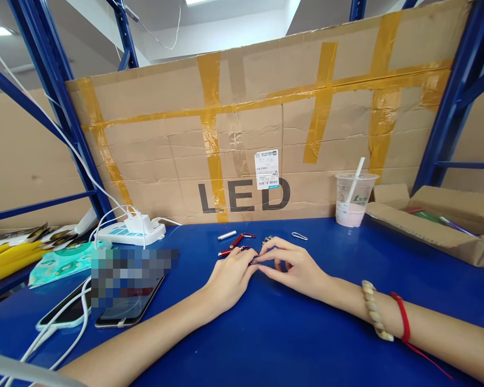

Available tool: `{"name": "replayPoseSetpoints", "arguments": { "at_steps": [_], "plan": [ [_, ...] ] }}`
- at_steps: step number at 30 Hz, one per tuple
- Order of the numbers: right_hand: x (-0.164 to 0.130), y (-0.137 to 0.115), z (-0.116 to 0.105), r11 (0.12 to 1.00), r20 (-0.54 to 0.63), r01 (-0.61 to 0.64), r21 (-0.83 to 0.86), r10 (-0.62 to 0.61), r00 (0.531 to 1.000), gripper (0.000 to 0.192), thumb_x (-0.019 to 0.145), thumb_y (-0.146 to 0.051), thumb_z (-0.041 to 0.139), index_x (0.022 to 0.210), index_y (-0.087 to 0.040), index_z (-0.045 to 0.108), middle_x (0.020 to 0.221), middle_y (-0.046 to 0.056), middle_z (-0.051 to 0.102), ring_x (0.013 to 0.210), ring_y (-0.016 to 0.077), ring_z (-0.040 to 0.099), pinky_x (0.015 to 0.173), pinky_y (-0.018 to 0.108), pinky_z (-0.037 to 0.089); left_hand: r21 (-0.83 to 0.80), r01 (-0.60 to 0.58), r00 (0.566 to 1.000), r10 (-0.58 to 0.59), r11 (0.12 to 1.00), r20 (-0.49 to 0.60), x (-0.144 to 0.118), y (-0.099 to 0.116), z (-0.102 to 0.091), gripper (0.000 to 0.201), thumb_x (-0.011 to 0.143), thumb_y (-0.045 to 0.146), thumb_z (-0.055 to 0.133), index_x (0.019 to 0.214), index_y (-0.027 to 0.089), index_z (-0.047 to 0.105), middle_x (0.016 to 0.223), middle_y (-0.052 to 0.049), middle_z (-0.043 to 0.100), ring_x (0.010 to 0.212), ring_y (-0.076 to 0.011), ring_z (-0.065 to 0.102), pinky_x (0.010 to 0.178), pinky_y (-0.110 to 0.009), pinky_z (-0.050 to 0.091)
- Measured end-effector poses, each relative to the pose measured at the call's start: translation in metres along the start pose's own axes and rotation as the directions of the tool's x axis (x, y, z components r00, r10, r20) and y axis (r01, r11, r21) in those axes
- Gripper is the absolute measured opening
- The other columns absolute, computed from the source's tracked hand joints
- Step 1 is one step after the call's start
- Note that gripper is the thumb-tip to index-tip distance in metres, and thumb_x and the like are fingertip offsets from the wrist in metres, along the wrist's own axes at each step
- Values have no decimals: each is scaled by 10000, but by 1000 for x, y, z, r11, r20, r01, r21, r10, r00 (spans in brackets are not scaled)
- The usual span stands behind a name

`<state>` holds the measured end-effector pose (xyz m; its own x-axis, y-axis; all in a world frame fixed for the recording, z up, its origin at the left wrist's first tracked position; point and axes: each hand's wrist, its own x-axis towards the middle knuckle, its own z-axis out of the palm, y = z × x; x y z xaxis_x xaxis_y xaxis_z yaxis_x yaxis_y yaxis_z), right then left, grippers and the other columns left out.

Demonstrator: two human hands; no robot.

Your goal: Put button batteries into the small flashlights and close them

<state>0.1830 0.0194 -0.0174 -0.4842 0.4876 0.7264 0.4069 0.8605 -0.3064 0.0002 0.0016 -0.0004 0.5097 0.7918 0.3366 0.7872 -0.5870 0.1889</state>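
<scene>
My left hand (230, 275) is closed, its fingertips pinching a tiny dark reddish, shiny piece (254, 260) just above the blue table. From the other side, my right hand (293, 267) meets it, with thumb and forefinger pressed together at the same piece and the other fingers curled. Its exact kind is too small and partly covered to make out. Just beyond the hands lie a red metallic tube (225, 253), partly behind my left hand, another red tube (236, 241) and a short silver cylinder (227, 235). A silvery dark piece (268, 239) sits behind my right fingers.
A thin white loop (299, 236) lies farther back. Two phones (125, 312) with white cables and a power strip (131, 232) are on the left. A plastic cup (353, 200) with a straw and an open cardboard box (439, 228) stand right. Taped cardboard (165, 161) walls the back.
</scene>
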Motion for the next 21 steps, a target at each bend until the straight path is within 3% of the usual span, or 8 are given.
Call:
{"name": "replayPoseSetpoints", "arguments": {
  "at_steps": [4, 8, 12, 18, 21],
  "plan": [
    [2, -2, -4, 978, -26, -168, -123, 166, 986, 136, 804, -310, 573, 907, -246, 633, 976, -6, 590, 549, 49, 533, 480, 193, 420, 28, 88, 995, -87, 996, -48, 0, 1, 0, 219, 931, 327, 309, 938, 221, 500, 906, -21, 588, 878, -191, 551, 644, -270, 449],
    [4, 2, -8, 902, -59, -324, -287, 321, 945, 206, 767, -281, 583, 969, -281, 617, 984, -29, 613, 769, 115, 587, 596, 224, 455, 19, 149, 987, -147, 989, -71, 0, 3, -1, 252, 928, 360, 300, 859, 218, 497, 860, -15, 582, 831, -189, 566, 645, -281, 448],
    [4, 8, -8, 846, -4, -364, -389, 394, 919, 244, 776, -252, 540, 1007, -268, 618, 1045, -15, 621, 962, 164, 562, 727, 276, 466, 28, 154, 986, -152, 988, -68, 0, 5, -2, 262, 924, 372, 302, 844, 219, 499, 832, -13, 583, 803, -190, 563, 633, -282, 443],
    [3, 8, -7, 776, 65, -411, -479, 499, 864, 253, 812, -292, 492, 984, -207, 656, 1048, 35, 624, 961, 199, 567, 801, 325, 460, 44, 149, 987, -146, 988, -64, 0, 7, -3, 276, 923, 372, 293, 851, 216, 508, 860, -19, 594, 824, -194, 555, 658, -294, 447],
    [3, 9, -7, 780, 78, -412, -472, 502, 862, 262, 820, -288, 482, 989, -196, 660, 1047, 53, 621, 949, 209, 571, 777, 334, 470, 43, 155, 987, -153, 987, -53, -1, 7, -3, 286, 926, 371, 284, 859, 215, 514, 870, -22, 599, 846, -192, 553, 666, -286, 446]
  ]
}}
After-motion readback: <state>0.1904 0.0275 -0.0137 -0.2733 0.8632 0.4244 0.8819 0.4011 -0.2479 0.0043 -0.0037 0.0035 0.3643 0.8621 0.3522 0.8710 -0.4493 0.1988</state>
